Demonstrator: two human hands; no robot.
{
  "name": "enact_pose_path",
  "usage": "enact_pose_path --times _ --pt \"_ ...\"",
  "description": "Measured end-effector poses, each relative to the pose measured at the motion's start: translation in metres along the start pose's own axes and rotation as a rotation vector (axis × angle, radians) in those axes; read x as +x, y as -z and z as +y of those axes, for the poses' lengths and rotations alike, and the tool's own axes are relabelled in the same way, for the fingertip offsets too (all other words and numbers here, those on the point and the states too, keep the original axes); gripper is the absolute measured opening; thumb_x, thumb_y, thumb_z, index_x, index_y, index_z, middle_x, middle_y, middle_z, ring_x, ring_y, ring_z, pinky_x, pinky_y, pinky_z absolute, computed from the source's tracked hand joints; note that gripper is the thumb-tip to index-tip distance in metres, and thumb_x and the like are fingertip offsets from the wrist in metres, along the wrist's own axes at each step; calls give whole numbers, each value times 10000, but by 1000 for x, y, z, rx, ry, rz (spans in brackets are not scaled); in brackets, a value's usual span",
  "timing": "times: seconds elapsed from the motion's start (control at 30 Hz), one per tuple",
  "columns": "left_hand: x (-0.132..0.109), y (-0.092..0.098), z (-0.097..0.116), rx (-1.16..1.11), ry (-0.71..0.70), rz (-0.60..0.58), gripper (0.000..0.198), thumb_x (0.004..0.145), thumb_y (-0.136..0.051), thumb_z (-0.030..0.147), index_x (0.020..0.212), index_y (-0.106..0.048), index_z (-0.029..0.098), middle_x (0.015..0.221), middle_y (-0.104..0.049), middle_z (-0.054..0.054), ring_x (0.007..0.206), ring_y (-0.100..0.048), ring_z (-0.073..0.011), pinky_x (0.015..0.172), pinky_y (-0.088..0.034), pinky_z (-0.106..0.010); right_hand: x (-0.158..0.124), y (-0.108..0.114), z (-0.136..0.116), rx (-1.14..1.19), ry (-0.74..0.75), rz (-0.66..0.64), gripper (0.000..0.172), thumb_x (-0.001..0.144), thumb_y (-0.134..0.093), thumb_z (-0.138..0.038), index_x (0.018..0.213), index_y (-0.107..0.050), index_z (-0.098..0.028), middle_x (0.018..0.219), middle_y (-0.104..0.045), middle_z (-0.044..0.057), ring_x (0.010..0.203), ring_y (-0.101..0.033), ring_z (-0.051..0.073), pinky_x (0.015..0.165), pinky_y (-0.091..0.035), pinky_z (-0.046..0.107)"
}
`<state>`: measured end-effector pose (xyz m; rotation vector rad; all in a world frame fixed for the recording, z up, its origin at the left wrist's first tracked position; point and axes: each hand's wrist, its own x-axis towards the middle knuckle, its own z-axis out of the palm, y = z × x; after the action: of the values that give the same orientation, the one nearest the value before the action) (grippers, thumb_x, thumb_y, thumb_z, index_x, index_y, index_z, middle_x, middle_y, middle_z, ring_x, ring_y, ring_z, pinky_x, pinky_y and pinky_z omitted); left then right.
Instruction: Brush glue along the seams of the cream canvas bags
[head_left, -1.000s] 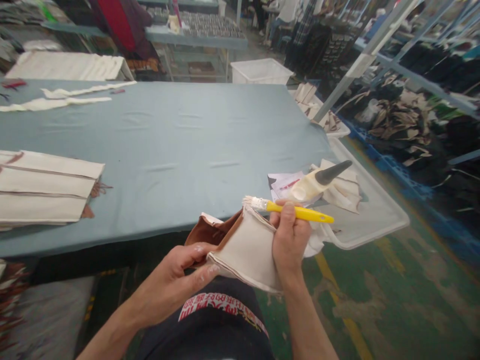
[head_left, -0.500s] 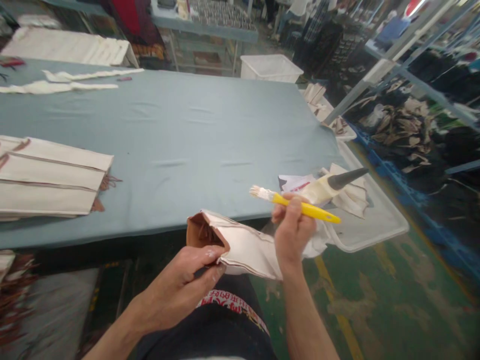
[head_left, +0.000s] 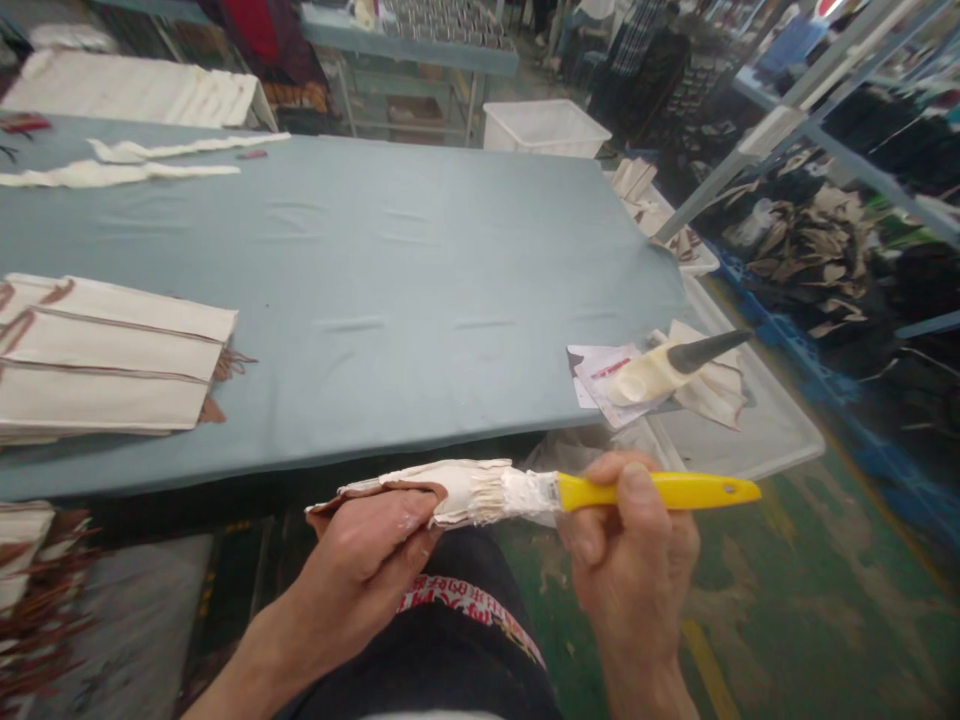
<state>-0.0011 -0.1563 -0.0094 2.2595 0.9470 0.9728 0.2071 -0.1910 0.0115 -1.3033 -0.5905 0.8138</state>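
Note:
My left hand (head_left: 375, 560) is closed around a cream and brown leather piece (head_left: 442, 482), a folded, sleeve-like shape held just off the table's front edge. Between the thumb and fingers of my right hand (head_left: 634, 550) is a brush (head_left: 667, 490) with a flat yellow handle. Its bristles, coated in white paste, point left and meet the right end of the leather piece. Whether they reach inside it I cannot tell. White smears mark my left thumb.
A blue-grey covered table (head_left: 420, 270) spans the front. Stacked cream pieces (head_left: 120, 360) lie at its left. A cream bottle with a dark nozzle (head_left: 652, 375) rests on paper at the right, beside a white plastic tray (head_left: 780, 430). Another white bin (head_left: 544, 128) stands behind.
My right hand has moved down, bringing the brush from above the leather piece to its right end. My left hand has turned the piece, so its brown opening no longer faces me.

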Motion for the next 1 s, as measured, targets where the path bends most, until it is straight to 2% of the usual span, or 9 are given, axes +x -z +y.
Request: enact_pose_path --times 0.13,0.27,0.4,0.57,0.73,0.9,1.0 --pt "-1 -2 1 24 -68 17 221 1048 -503 53 919 -611 196 799 -763 -6 750 -774 -119 785 -592 -163 -14 -4 1 -43 63 23 359 990 -686 -528 830 -618 -215 380 -437 -112 282 -359 71 339 -299 147" --pt "2 -2 0 74 -150 12 202 1060 -461 54 987 -590 192 753 -734 -12 688 -752 -137 696 -593 -193 -30 -8 6 -71 -29 -39 394 1007 -656 -554 815 -612 -213 381 -415 -111 279 -344 75 320 -275 152" --pt "1 -5 -4 91 -205 20 209 1067 -433 47 1019 -589 178 806 -763 -50 752 -781 -160 736 -618 -219 -33 -4 8 -65 -78 -48 403 1014 -639 -564 815 -600 -216 389 -370 -125 279 -303 74 315 -244 166" --pt "-2 -12 -4 58 -184 20 204 1045 -471 24 979 -587 178 791 -753 -39 748 -777 -156 749 -626 -219 -30 -1 4 -155 9 54 367 1019 -632 -540 849 -597 -216 413 -414 -119 323 -383 83 380 -336 179" --pt "-5 -15 -7 93 -198 21 248 1008 -439 -7 983 -627 154 830 -780 -84 858 -810 -194 816 -649 -250 -40 -4 3 -175 46 -103 377 1048 -609 -512 823 -610 -210 414 -430 -112 314 -395 73 364 -324 163" --pt "-7 -18 -7 86 -177 46 232 1014 -485 23 893 -615 173 773 -766 -61 727 -781 -184 692 -638 -250 -35 1 4 -201 116 -25 355 1052 -598 -492 834 -610 -213 412 -437 -113 304 -406 85 351 -353 175" --pt "-8 -19 -5 74 -158 40 250 983 -482 -3 923 -655 167 831 -803 -79 805 -808 -194 780 -665 -267 -39 1 6 -235 127 -77 350 1051 -600 -481 833 -620 -208 426 -466 -101 314 -433 83 354 -354 167"
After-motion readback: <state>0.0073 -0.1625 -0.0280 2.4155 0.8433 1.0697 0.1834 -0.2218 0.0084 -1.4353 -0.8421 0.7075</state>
